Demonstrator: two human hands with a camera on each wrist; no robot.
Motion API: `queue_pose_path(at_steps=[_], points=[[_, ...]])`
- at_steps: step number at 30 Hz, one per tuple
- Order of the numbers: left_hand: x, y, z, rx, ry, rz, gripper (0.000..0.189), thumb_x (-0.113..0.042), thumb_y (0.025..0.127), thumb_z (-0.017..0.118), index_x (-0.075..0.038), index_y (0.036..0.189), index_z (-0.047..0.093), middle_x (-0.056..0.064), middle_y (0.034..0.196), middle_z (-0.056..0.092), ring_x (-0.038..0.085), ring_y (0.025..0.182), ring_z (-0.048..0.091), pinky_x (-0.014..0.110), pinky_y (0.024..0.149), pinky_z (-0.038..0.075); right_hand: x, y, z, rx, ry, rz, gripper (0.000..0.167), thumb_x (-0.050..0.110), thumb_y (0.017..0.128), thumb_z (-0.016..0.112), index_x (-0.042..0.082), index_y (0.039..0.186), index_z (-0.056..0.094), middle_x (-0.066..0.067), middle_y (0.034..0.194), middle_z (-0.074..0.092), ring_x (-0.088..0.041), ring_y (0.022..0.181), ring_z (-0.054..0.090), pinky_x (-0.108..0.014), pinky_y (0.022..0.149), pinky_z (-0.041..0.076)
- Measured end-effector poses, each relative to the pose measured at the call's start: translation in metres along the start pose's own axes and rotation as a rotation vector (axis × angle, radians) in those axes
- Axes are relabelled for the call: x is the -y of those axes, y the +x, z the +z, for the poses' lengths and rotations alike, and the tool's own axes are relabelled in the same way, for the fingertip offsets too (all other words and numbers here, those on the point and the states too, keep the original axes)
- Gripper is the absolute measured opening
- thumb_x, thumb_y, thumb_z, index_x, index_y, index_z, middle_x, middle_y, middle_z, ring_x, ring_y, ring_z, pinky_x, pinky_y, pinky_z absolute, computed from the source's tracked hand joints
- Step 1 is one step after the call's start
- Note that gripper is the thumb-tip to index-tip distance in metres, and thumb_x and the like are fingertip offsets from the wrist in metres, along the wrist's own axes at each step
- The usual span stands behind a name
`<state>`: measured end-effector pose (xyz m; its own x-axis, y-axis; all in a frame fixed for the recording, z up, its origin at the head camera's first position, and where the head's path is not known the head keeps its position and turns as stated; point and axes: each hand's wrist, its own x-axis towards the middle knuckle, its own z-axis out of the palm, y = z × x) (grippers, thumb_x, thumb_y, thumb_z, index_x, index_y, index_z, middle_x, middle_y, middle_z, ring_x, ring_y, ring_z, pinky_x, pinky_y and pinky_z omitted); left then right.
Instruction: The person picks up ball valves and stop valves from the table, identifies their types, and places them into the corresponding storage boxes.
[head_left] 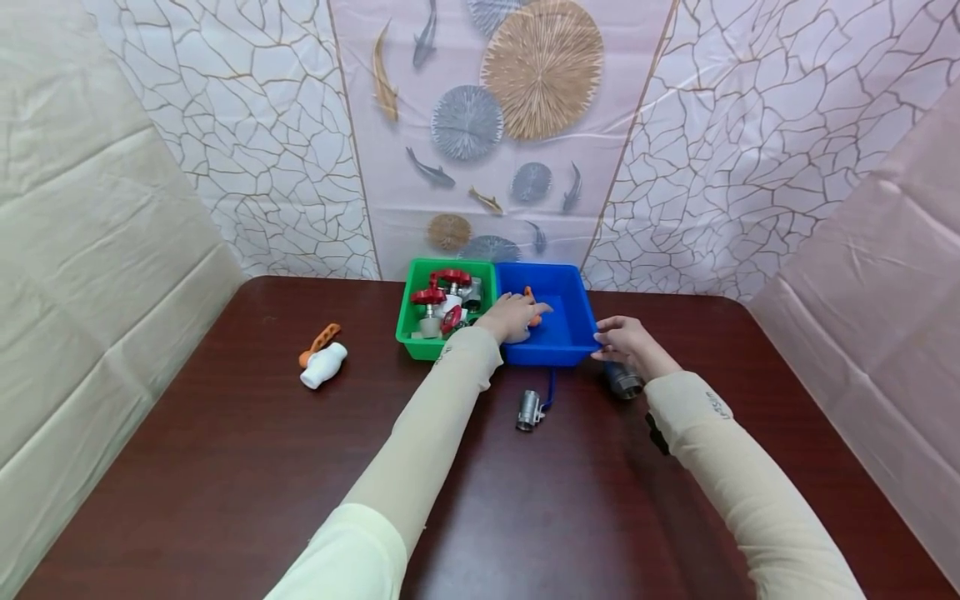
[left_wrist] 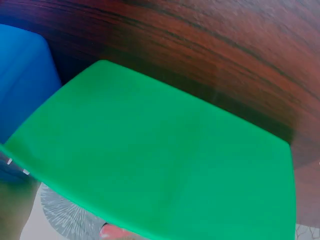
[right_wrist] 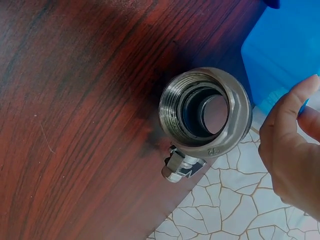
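My left hand reaches into the blue bin, its fingers over a valve with an orange handle; the hand hides most of the valve. My right hand pinches the blue bin's right rim between thumb and fingers; the right wrist view shows this hand at the bin's edge. Below it a large metal ball valve lies on the table, its threaded opening facing the right wrist camera. The left wrist view is mostly filled by the outer wall of the green bin.
Beside the blue bin, the green bin holds several valves with red handwheels. In front lies a small metal valve with a blue lever. A white valve with an orange handle lies at the left of the dark table.
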<state>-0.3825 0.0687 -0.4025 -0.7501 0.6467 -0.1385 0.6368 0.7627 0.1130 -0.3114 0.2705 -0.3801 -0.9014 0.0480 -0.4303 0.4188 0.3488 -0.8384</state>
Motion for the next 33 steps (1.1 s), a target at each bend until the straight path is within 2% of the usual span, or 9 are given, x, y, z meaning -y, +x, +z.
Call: queue_pose_path(at_steps=[5,11,16,18,22,27,33], points=[[0.002,-0.006,-0.005,-0.023,-0.033,0.003,0.054,-0.017,0.096,0.053,-0.027,0.146,0.035,0.007,0.152,0.033,0.027,0.141,0.028,0.045,0.118,0.017,0.0,0.0,0.001,-0.004,0.003,-0.013,0.041,0.004,0.099,0.041,-0.008,0.137,0.033,-0.018,0.114,0.045,-0.012,0.072,0.051,-0.03,0.085,0.055],[0.002,-0.015,-0.009,-0.037,-0.03,0.012,0.054,-0.018,0.095,0.054,-0.026,0.146,0.035,0.006,0.152,0.034,0.026,0.142,0.027,0.043,0.118,0.018,0.002,-0.004,0.001,-0.015,-0.009,-0.031,0.041,0.004,0.099,0.041,-0.009,0.136,0.033,-0.017,0.109,0.046,-0.011,0.07,0.052,-0.029,0.081,0.056],[0.003,-0.021,-0.006,-0.078,-0.011,0.042,0.053,-0.02,0.095,0.056,-0.024,0.145,0.037,0.005,0.149,0.039,0.025,0.139,0.032,0.039,0.117,0.022,-0.001,-0.009,0.008,-0.079,-0.047,-0.094,0.038,0.004,0.099,0.041,-0.014,0.132,0.036,-0.024,0.11,0.05,-0.009,0.064,0.056,-0.029,0.074,0.057],[0.004,-0.023,-0.004,-0.1,-0.003,0.055,0.052,-0.021,0.095,0.056,-0.023,0.144,0.039,0.005,0.147,0.041,0.025,0.137,0.035,0.038,0.115,0.026,-0.003,-0.01,0.01,-0.107,-0.031,-0.101,0.038,0.005,0.099,0.042,-0.013,0.132,0.037,-0.024,0.109,0.05,-0.008,0.061,0.057,-0.028,0.072,0.057],[0.007,-0.027,-0.002,-0.139,-0.02,0.084,0.052,-0.022,0.094,0.057,-0.02,0.143,0.041,0.007,0.145,0.043,0.026,0.133,0.04,0.038,0.113,0.03,-0.007,-0.01,0.012,-0.119,0.009,-0.101,0.039,0.005,0.099,0.042,-0.011,0.134,0.036,-0.018,0.102,0.05,-0.006,0.059,0.056,-0.027,0.072,0.057],[0.012,-0.036,-0.005,-0.168,-0.054,0.091,0.051,-0.023,0.095,0.057,-0.019,0.143,0.041,0.009,0.144,0.044,0.027,0.132,0.04,0.039,0.113,0.029,-0.008,-0.012,0.01,-0.11,0.03,-0.131,0.039,0.006,0.098,0.044,-0.012,0.132,0.037,-0.013,0.095,0.051,-0.006,0.059,0.055,-0.024,0.068,0.056],[0.019,-0.051,-0.005,-0.189,-0.029,0.149,0.049,-0.025,0.095,0.056,-0.015,0.142,0.043,0.01,0.137,0.049,0.026,0.126,0.045,0.039,0.109,0.035,-0.01,-0.014,0.006,-0.111,0.041,-0.129,0.038,0.006,0.098,0.043,-0.012,0.132,0.039,-0.005,0.082,0.053,-0.008,0.061,0.056,-0.022,0.064,0.055]])
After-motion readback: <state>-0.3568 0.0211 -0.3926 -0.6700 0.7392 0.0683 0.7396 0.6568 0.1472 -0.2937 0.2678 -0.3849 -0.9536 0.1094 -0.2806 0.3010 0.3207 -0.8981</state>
